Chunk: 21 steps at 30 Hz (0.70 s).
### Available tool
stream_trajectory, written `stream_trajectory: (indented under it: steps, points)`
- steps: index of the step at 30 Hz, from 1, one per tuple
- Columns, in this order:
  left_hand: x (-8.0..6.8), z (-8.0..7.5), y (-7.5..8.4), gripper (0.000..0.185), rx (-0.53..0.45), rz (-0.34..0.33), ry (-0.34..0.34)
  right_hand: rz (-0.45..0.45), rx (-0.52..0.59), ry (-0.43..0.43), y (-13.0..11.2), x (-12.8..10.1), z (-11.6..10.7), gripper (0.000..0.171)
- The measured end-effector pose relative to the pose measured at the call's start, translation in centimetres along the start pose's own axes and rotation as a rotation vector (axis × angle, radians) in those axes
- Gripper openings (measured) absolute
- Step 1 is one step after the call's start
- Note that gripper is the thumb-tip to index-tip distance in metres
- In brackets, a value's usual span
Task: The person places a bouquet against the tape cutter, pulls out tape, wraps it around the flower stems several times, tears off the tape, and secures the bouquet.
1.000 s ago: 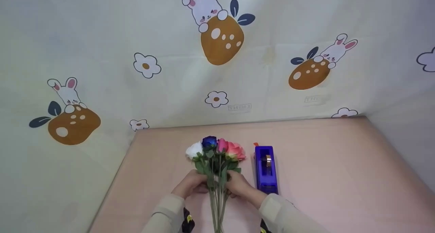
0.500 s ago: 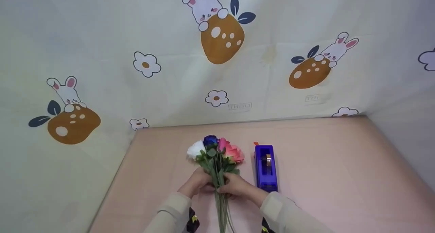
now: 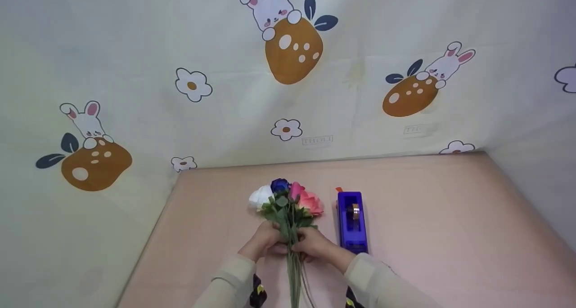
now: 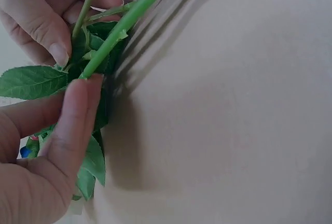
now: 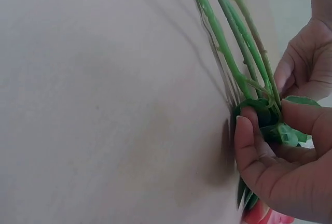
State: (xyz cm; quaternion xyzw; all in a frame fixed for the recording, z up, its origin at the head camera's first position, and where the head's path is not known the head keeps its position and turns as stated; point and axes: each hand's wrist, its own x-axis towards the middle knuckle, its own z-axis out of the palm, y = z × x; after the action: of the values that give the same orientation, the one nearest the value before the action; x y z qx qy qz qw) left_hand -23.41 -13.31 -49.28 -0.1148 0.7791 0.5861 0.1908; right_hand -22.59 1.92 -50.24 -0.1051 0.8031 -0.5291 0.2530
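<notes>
Stems (image 3: pixel 294 276) of four artificial roses are lying gathered into one bunch at the near middle of the pink bench (image 3: pixel 450 236). From left to right, the left hand (image 3: pixel 264 243) is pinching the bunch just below the leaves (image 3: pixel 281 213), thumb and fingers curled round the stems; the right hand (image 3: pixel 315 245) is doing the same from the other side, and the two hands are almost touching. The left wrist view is showing the left thumb (image 4: pixel 72 125) pressing a stem (image 4: pixel 124 24) among the leaves; the right wrist view is showing the right fingers (image 5: pixel 249 146) closing on the leafy knot where several stems (image 5: pixel 228 42) are meeting. The heads, white (image 3: pixel 260 196), blue (image 3: pixel 280 185), magenta and coral (image 3: pixel 311 203), are pointing away from the person. Judged from this, the gathering is looking done: the blooms are sitting level and close together. No binding is showing on the stems. Just right of the bunch, the blue tape dispenser (image 3: pixel 352 222) is standing untouched, so the fastening appears to be outstanding.
</notes>
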Motion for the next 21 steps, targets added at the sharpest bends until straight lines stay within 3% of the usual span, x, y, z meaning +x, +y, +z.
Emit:
stream_trajectory:
  steps: [5, 11, 21]
  points:
    - [-0.3, 0.0, 0.2, 0.011, 0.037, 0.021, -0.006, 0.008, 0.041, 0.048, -0.2, -0.2, 0.3, 0.033]
    - [-0.6, -0.1, 0.3, 0.024, 0.046, 0.045, -0.02, -0.055, 0.043, 0.107, -0.3, -0.3, 0.7, 0.025]
    - [-1.3, -0.2, 1.3, 0.01, 0.065, 0.092, 0.003, -0.191, -0.087, 0.136, -1.3, -1.0, 0.4, 0.03]
